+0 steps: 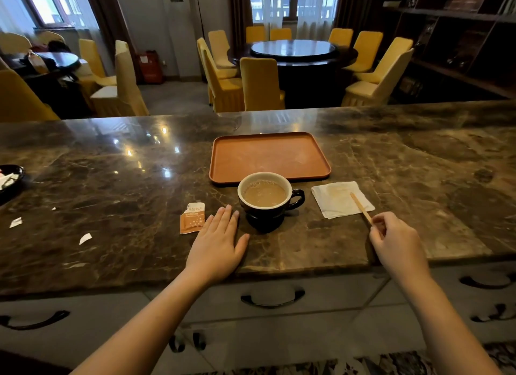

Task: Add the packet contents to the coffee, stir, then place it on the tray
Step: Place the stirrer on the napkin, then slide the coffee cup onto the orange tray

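Pinching the stirrer (361, 208) in my right hand (396, 240) over the napkin (332, 198), left hand (217, 235) flat, fingers together, I should lay it down gently before lifting the cup (266, 201) onto the tray (268, 153).

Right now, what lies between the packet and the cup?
Only the left hand, flat on the counter, lies between the packet and cup, per the head view.

Left hand (217, 236) flat, right hand (393, 239) pinching.
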